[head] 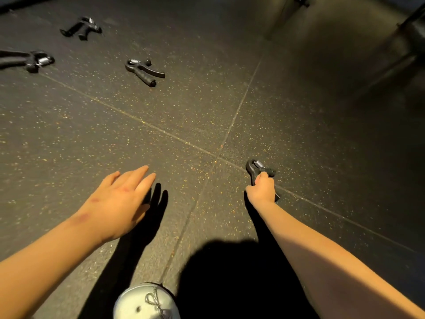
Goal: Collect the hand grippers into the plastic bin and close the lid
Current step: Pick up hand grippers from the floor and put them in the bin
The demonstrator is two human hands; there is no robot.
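My right hand (pixel 262 187) grips the handles of a black hand gripper (pixel 256 168) low over the floor at the right; its spring head sticks out above my fist. My left hand (pixel 122 199) hovers over the floor at the left, fingers straight and spread, holding nothing. Three more black hand grippers lie on the floor further off: one at the centre left (pixel 143 71), one at the left edge (pixel 32 61), one at the far upper left (pixel 82 28). The plastic bin is not in view.
The dark speckled rubber floor (pixel 207 116) has tile seams crossing near my right hand. A silver shoe with a laced bow (pixel 147 302) shows at the bottom centre. Dark metal frame legs (pixel 409 24) stand at the upper right.
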